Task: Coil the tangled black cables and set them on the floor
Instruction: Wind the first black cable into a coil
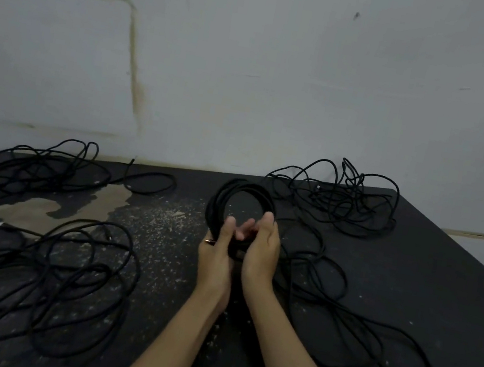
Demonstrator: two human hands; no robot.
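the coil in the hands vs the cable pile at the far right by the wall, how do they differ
The coil is wound into neat round loops; the far right pile is a loose tangle. The coil stands upright off the floor, gripped by the left hand with the right hand against it; the pile lies untouched on the dark floor. The coil looks more compact, the pile sprawls wider. Both are black cable.

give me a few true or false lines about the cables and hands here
1. Both hands hold a coil. True; left hand and right hand grip its lower edge.
2. The coil lies flat on the surface. False; it stands upright, lifted in the hands.
3. A tangled pile sits far right by the wall. True.
4. All cables are already coiled. False; loose tangles remain, like the near left one.
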